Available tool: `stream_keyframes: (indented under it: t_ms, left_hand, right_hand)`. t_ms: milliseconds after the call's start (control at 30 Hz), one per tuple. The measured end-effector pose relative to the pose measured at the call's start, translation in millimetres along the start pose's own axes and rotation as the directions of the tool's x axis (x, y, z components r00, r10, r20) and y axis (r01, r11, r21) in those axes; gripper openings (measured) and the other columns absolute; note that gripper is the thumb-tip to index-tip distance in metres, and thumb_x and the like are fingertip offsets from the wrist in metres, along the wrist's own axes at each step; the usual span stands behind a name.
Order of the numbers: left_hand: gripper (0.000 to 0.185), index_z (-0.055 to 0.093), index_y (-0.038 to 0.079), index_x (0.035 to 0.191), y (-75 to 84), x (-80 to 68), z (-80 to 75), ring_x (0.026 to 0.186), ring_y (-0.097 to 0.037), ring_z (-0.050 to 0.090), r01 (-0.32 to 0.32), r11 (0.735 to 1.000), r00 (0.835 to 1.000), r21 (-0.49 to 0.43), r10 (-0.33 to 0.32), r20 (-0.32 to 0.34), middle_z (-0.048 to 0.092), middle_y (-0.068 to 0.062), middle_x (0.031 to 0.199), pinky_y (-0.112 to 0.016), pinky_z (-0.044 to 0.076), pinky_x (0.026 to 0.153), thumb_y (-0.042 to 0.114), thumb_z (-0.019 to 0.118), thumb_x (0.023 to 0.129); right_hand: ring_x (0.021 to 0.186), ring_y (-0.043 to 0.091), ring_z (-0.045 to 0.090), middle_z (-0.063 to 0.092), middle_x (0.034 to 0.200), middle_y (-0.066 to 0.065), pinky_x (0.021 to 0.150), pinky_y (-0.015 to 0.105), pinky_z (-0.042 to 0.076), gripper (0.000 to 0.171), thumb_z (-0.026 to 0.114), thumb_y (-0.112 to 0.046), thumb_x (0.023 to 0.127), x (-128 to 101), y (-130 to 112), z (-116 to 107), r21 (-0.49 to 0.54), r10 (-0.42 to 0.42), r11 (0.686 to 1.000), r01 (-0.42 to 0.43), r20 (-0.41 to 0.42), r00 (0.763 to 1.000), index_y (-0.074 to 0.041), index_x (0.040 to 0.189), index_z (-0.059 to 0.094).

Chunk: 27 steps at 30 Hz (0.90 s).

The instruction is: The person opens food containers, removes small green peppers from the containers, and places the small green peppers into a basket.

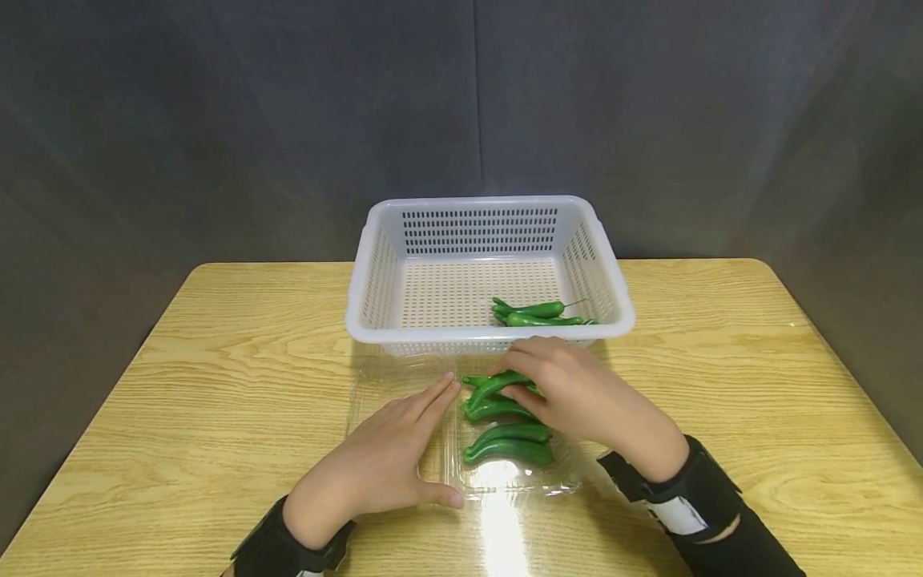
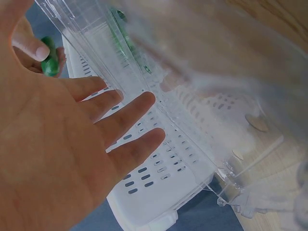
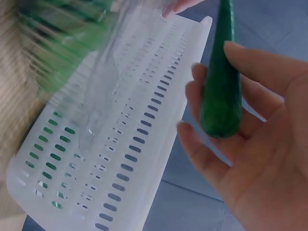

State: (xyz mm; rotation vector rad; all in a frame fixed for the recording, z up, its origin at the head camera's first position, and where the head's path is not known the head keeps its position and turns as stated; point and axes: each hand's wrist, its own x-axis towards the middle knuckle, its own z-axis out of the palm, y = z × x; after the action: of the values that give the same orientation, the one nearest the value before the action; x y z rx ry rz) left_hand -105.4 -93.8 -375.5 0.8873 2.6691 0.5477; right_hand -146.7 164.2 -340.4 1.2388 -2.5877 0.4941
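My right hand (image 1: pixel 570 389) pinches a green chili pepper (image 1: pixel 493 387) between thumb and fingers, above a clear plastic clamshell box (image 1: pixel 519 486). In the right wrist view, the blunt end of that pepper (image 3: pixel 221 108) points down past the fingertips. Several green peppers (image 1: pixel 508 451) lie crosswise in the box's right half; the held one partly covers those at the far end. With fingers straight, my left hand (image 1: pixel 389 449) lies over the box's middle fold, its thumb spread toward the near edge. The left wrist view shows its open palm (image 2: pixel 57 149) beside the clear plastic.
Behind the box stands a white perforated basket (image 1: pixel 476 335), its near wall close to my right hand. More green peppers (image 1: pixel 537 310) lie in its near right corner. The box's clear lid half (image 1: pixel 371 385) lies open on the left of the wooden table (image 1: pixel 202 385).
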Motion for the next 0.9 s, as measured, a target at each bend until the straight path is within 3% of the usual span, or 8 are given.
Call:
stream_keyframes:
  t_ms: [400,667,900]
  left_hand:
    - [0.12,0.013,0.01,0.16,0.4,-0.8,0.1,0.148,-0.025,0.022,-0.014,1.0,1.0,0.004,0.014,-0.023,0.011,-0.007,0.166,-0.048,0.022,0.118,0.064,0.076,0.073]
    - [0.12,0.012,0.011,0.16,0.7,-0.6,0.1,0.148,-0.025,0.02,-0.006,1.0,1.0,-0.001,0.006,-0.013,0.009,-0.006,0.166,-0.048,0.021,0.119,0.064,0.076,0.074]
    - [0.119,0.013,0.009,0.16,0.9,-1.0,0.2,0.148,-0.026,0.021,-0.014,1.0,1.0,-0.003,0.014,-0.02,0.01,-0.006,0.166,-0.049,0.022,0.118,0.063,0.076,0.074]
  right_hand:
    - [0.094,0.016,0.064,0.068,0.098,-0.002,0.085,0.034,0.054,0.021,0.078,-0.008,0.085,2,5,-10,0.018,-0.044,0.999,0.047,-0.112,0.993,-0.009,0.105,0.071]
    - [0.092,0.021,0.065,0.069,0.101,0.001,0.081,0.038,0.054,0.029,0.08,-0.002,0.08,-1,15,-17,-0.019,-0.058,0.998,0.055,-0.219,0.974,-0.008,0.107,0.071]
    - [0.098,0.023,0.065,0.07,0.105,0.005,0.087,0.039,0.055,0.031,0.078,-0.001,0.081,-4,22,-21,-0.024,-0.064,0.998,0.059,-0.27,0.961,-0.007,0.11,0.07]
